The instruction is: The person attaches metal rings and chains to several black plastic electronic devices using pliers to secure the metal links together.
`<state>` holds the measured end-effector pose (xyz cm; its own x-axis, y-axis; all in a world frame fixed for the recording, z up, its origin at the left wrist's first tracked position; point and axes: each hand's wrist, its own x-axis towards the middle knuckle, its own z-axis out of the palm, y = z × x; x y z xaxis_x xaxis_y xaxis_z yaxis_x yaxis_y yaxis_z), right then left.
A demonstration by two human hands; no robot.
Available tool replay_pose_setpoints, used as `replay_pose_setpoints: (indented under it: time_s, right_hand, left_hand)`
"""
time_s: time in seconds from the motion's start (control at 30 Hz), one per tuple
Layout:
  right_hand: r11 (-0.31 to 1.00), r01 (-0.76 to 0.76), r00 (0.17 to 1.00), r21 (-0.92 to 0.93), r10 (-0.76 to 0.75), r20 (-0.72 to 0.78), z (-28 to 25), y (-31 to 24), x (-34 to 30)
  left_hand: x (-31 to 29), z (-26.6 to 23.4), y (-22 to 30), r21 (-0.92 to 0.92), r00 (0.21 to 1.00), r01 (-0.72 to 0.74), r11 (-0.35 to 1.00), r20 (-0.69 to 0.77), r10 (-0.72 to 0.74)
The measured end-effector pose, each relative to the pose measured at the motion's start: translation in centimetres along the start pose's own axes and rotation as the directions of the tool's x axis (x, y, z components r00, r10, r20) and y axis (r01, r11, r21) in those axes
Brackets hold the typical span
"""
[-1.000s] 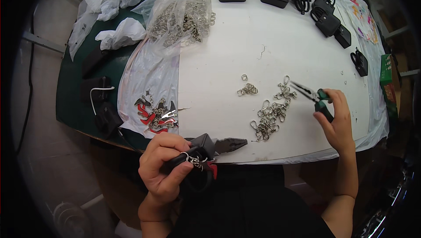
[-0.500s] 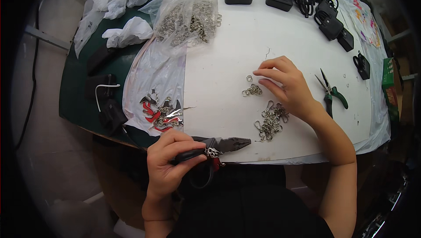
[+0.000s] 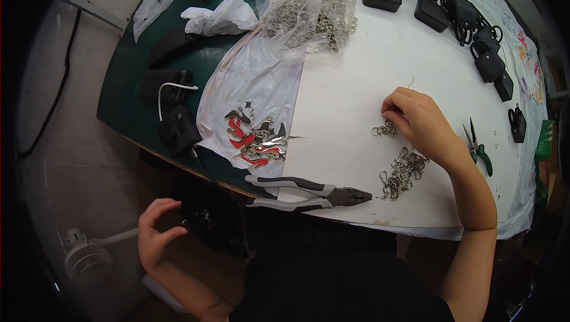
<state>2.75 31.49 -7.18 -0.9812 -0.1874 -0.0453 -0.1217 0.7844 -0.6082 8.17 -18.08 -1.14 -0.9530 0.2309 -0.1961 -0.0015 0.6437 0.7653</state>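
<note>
My left hand (image 3: 159, 233) is off the table's front edge at the lower left. Its thumb and fingers are apart, with nothing seen between them. On the white board my right hand (image 3: 421, 119) has thumb and fingertips pinched together just above a small pile of metal rings (image 3: 385, 129); whatever they pinch is hidden. Below that hand is a heap of silver swivel clasps (image 3: 404, 173). Grey-handled combination pliers (image 3: 341, 197) lie along the front edge. Several red, black and silver shoe-shaped charms (image 3: 255, 141) with chains rest on the plastic sheet to their upper left.
A clear bag of metal chain rings (image 3: 314, 16) sits at the back. Small black cases (image 3: 430, 13) line the far right. Green-handled needle-nose pliers (image 3: 475, 150) lie right of my forearm. A dark power adapter (image 3: 181, 126) with a cable and crumpled white plastic (image 3: 219, 16) occupy the left.
My left hand has moved down and left off the table, and the charm it held is gone from it. My right fingers have lowered and closed at the rings. The view has shifted.
</note>
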Motion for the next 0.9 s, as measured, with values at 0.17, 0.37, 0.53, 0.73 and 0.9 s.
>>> replay_pose_setpoints:
  time_s: [0.17, 0.37, 0.53, 0.73, 0.9]
  right_hand:
    - [0.997, -0.073, 0.997, 0.028, 0.073, -0.002, -0.3, 0.2, -0.7]
    - [0.996, -0.082, 0.993, 0.024, 0.084, -0.077, -0.7, 0.9, -1.3]
    - [0.965, -0.151, 0.96, 0.217, 0.195, -0.2, -1.3, 1.8, -3.4]
    - [0.971, -0.033, 0.955, 0.237, 0.101, -0.279, -0.5, 3.6, -4.0]
    - [0.996, 0.061, 0.952, 0.069, -0.037, -0.305, 0.9, 4.2, -3.9]
  left_hand:
    - [8.5, 8.7, 6.4, -0.19, 0.901, -0.376, 0.907, 0.155, 0.406]
    - [15.2, 17.3, 13.7, -0.179, 0.608, -0.643, 0.745, 0.472, 0.638]
    - [17.5, 23.5, 15.7, -0.142, 0.466, -0.781, 0.608, 0.515, 0.719]
    - [17.2, 26.6, 16.5, 0.054, 0.43, -0.881, 0.47, 0.508, 0.746]
    - [16.9, 27.2, 15.7, 0.09, 0.395, -0.908, 0.409, 0.511, 0.764]
